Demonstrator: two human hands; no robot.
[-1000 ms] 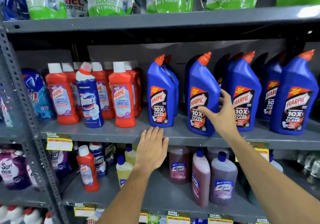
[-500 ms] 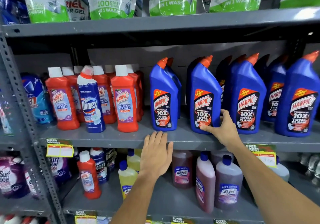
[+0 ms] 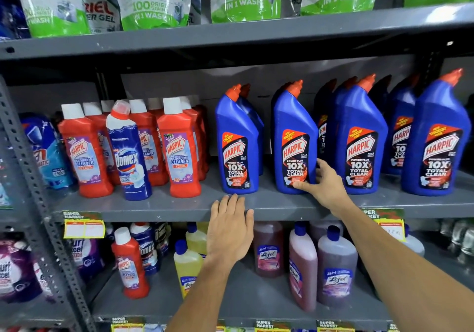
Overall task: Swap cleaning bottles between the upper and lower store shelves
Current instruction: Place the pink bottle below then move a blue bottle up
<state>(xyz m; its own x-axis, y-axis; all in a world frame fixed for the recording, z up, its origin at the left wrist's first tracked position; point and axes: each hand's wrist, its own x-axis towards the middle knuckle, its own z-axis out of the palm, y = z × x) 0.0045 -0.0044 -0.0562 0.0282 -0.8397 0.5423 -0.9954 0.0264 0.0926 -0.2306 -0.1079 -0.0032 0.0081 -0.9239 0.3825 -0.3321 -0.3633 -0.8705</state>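
Observation:
A blue Harpic bottle [image 3: 292, 139] with an orange cap stands upright on the upper grey shelf [image 3: 179, 206]. My right hand [image 3: 322, 183] wraps its lower right side, thumb on the label's bottom and fingers behind. My left hand [image 3: 229, 229] lies flat with fingers together on the shelf's front edge, just below another blue Harpic bottle [image 3: 237, 142], holding nothing. On the lower shelf [image 3: 246, 303] stand a red Harpic bottle [image 3: 129, 262], Domex bottles [image 3: 147, 249], yellow Lizol bottles [image 3: 188, 267] and brownish Lizol bottles [image 3: 336, 267].
Red Harpic bathroom cleaner bottles [image 3: 179, 149] and one blue-white Domex bottle [image 3: 128, 152] fill the upper shelf's left part. More blue Harpic bottles [image 3: 359, 139] crowd its right. Ariel pouches [image 3: 151, 1] sit on the top shelf. A perforated metal upright [image 3: 38, 203] stands at left.
My right hand slid down the blue Harpic bottle from its middle to its base. The bottle now stands on the shelf. My left hand stayed on the shelf edge.

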